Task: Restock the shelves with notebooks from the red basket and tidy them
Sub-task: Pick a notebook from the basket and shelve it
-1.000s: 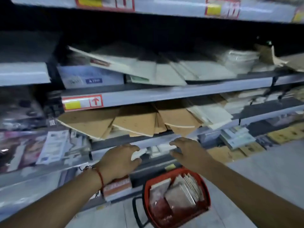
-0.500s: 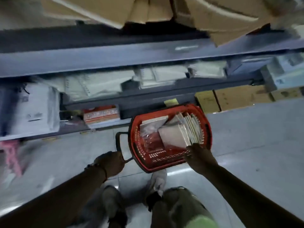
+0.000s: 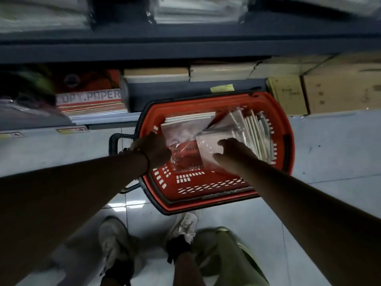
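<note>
A red basket [image 3: 216, 188] is seen on the floor [image 3: 329, 145], just in front of the low shelf [image 3: 185, 93]. Wrapped notebooks [image 3: 247, 129] are stacked inside it, mostly on the far right side. Both hands are reached into the basket. The left hand [image 3: 154, 150] is placed on a clear-wrapped pack [image 3: 181, 137]; whether it is gripped cannot be told. A notebook [image 3: 208, 149] is pinched at its near edge by the right hand [image 3: 231, 151], with thumb and fingers curled round it.
</note>
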`<action>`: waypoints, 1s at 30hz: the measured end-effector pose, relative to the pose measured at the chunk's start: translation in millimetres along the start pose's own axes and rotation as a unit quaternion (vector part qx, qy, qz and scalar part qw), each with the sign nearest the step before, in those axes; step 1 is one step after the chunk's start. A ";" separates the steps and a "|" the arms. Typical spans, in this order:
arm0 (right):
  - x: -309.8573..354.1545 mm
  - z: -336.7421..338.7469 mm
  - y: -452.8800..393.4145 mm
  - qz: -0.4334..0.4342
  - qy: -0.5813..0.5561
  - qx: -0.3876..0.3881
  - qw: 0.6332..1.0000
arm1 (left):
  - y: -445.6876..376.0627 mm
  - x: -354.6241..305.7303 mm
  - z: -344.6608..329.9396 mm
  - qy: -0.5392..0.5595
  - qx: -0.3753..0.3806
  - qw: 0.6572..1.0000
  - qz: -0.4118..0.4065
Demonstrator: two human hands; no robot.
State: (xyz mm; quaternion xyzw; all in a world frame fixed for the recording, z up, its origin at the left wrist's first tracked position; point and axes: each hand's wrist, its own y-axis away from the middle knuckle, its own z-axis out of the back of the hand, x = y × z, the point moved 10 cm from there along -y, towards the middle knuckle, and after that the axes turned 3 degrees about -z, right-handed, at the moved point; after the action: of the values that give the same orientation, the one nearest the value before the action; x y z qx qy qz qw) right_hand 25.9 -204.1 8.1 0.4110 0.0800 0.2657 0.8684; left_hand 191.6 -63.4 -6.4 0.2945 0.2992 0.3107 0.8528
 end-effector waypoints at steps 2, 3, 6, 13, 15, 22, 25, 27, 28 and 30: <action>7.3 -2.9 -19.3 0.015 0.001 -0.006 1.000 | -19.6 -1.9 -4.8 0.014 -0.020 1.000 0.003; 10.1 -4.1 -27.2 0.021 0.000 -0.010 1.000 | -29.0 -4.0 -6.4 0.013 -0.027 0.999 0.009; 13.2 -5.1 -48.7 0.028 -0.018 -0.026 0.999 | -55.4 -3.9 -9.2 0.004 -0.052 0.998 0.048; 1.7 -19.8 -73.7 0.026 -0.072 -0.020 0.997 | -79.5 6.6 -31.0 0.026 -0.121 0.985 0.123; -7.8 -25.0 -77.9 0.011 -0.092 -0.019 0.996 | -79.2 9.2 -32.8 0.049 -0.147 0.981 0.119; -25.6 -47.1 -90.0 -0.040 -0.183 -0.037 0.982 | -68.8 4.5 -45.4 0.037 -0.211 0.977 0.018; -23.2 -54.0 -87.6 -0.055 -0.221 -0.036 0.973 | -59.6 -4.5 -46.2 -0.017 -0.202 0.978 -0.040; -20.5 -54.0 -83.8 -0.060 -0.241 -0.032 0.968 | -52.8 -6.4 -37.7 -0.032 -0.206 0.976 -0.053; -20.8 -53.5 -81.6 -0.065 -0.255 -0.027 0.964 | -47.2 -8.0 -30.8 -0.020 -0.210 0.976 -0.057; -22.5 -50.1 -76.2 -0.073 -0.282 -0.019 0.956 | -32.3 -10.0 -15.8 0.010 -0.211 0.975 -0.063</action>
State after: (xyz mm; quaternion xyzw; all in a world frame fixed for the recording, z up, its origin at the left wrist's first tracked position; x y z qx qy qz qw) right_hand 19.2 -222.0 -83.8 0.4455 -0.1439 0.0765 0.8803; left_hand 185.8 -85.9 -35.5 0.0853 0.2533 0.3158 0.9104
